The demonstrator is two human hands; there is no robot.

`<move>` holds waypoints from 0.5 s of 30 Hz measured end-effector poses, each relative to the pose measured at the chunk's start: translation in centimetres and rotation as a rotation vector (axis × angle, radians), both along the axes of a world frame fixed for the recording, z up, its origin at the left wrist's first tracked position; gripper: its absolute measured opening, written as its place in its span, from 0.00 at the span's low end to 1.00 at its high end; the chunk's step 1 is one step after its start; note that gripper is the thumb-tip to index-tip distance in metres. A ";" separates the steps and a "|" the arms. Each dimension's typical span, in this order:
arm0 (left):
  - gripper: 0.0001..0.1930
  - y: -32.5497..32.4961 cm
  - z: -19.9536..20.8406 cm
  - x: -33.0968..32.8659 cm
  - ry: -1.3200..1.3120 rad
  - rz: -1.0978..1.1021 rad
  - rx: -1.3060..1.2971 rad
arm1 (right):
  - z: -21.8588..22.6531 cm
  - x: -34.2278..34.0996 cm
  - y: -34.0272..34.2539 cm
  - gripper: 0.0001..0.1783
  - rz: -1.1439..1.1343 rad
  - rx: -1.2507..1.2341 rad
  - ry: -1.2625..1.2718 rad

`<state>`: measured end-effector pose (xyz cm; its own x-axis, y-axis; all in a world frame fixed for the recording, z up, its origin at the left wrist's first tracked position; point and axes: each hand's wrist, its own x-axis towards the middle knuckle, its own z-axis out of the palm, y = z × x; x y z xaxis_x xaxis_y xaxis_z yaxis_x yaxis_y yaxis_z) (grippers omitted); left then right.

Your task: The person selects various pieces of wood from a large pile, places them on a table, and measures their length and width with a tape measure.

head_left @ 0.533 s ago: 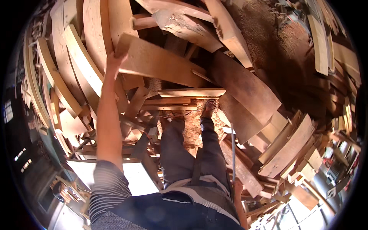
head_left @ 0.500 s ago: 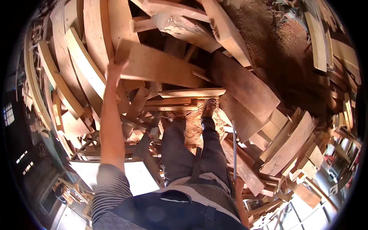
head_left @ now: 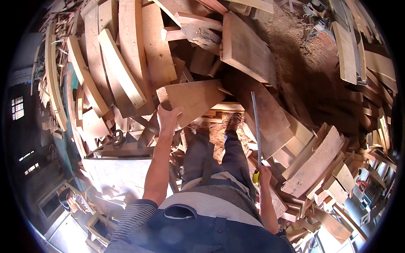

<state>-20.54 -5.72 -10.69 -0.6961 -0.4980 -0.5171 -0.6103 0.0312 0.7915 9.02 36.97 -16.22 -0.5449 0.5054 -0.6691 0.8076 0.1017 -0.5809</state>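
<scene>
My left hand grips the near left end of a wide wooden board, thumb bent over its edge. The board is tilted above the floor in front of my legs, and its far right end runs into the shadow by a darker plank. Down at my right side, my right hand is closed around a yellow tape measure. The tape's metal blade sticks out a long way, pointing away from me across the darker plank. Its tip touches nothing that I can make out.
Long planks lie side by side at the far left. A thick block leans ahead, with sawdust beyond it. Stacked offcuts crowd the right. A white panel lies at the near left. My feet stand among scraps and shavings.
My left hand has drawn the board's end nearer and to the right. My right hand has risen into fuller view, lifting the tape measure, and its blade now reaches farther forward.
</scene>
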 end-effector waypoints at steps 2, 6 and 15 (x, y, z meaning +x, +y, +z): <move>0.36 0.7 -0.6 1.1 0.025 -0.048 -0.063 | 0.4 -2.0 0.2 0.14 0.005 -0.072 0.033; 0.35 3.7 0.9 5.1 0.057 -0.121 -0.259 | 1.8 -5.5 2.2 0.12 0.008 -0.264 -0.023; 0.33 8.5 15.1 16.8 0.123 -0.600 -0.547 | 5.8 -15.8 3.9 0.11 0.137 -0.706 -0.081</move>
<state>-3.76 2.78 4.37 -0.9600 -0.1828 -0.2120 -0.2773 0.7254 0.6300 -6.83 40.91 -10.44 -0.5068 -0.1320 -0.8519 0.8581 -0.1725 -0.4837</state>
